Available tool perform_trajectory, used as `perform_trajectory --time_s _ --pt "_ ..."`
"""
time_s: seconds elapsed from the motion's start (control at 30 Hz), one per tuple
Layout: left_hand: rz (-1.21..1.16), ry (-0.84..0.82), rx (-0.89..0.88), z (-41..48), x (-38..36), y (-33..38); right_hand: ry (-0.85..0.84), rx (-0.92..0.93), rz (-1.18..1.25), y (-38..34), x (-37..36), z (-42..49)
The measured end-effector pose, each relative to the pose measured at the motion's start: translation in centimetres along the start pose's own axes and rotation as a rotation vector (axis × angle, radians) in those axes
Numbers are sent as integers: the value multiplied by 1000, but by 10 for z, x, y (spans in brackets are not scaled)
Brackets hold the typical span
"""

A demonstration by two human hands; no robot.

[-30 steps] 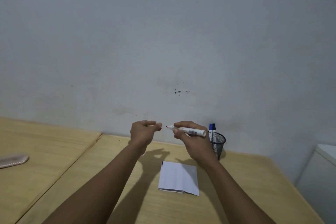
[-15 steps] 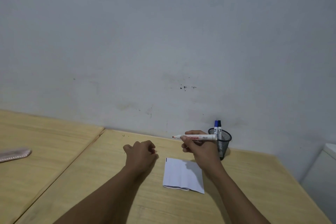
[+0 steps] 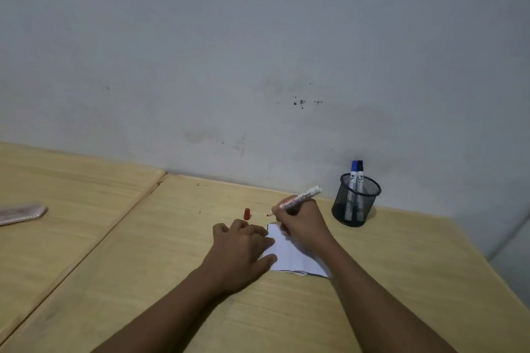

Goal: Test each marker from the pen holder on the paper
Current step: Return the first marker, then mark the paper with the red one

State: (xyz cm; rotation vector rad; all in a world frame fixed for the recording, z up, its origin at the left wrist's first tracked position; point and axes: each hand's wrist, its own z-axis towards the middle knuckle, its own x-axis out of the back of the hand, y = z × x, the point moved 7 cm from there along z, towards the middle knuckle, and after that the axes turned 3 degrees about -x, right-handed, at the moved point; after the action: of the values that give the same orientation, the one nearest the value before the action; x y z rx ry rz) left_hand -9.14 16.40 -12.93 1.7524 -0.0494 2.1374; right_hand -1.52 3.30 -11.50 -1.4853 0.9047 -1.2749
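Observation:
A folded white paper (image 3: 292, 255) lies on the wooden table (image 3: 401, 266). My right hand (image 3: 304, 223) grips an uncapped red marker (image 3: 298, 199), its red tip just beyond the paper's far left corner. The marker's red cap (image 3: 247, 214) stands on the table, left of the tip. My left hand (image 3: 243, 249) rests flat on the paper's left edge, fingers spread. A black mesh pen holder (image 3: 355, 203) at the right, near the wall, holds a blue marker (image 3: 354, 178) and a black marker (image 3: 360, 178).
A second wooden table (image 3: 57, 209) adjoins on the left with a seam between them; a pinkish pouch (image 3: 20, 215) lies at its left edge. A grey wall (image 3: 258, 51) rises right behind both tables. A white object (image 3: 516, 252) stands past the table's right edge.
My left hand has set the red cap down and moved right onto the paper. My right hand has lowered the marker, turning its tip down toward the paper's far corner.

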Motion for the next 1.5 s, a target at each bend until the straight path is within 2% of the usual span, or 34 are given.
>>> perform_trajectory --time_s 0.13,0.3,1.5 --pt "-11 8 13 0 -6 -4 67 44 -150 13 -4 10" --pt "-53 12 14 3 -10 -8 156 99 -177 21 3 11" --pt "-151 53 22 5 -14 -12 105 68 -274 27 -4 16"
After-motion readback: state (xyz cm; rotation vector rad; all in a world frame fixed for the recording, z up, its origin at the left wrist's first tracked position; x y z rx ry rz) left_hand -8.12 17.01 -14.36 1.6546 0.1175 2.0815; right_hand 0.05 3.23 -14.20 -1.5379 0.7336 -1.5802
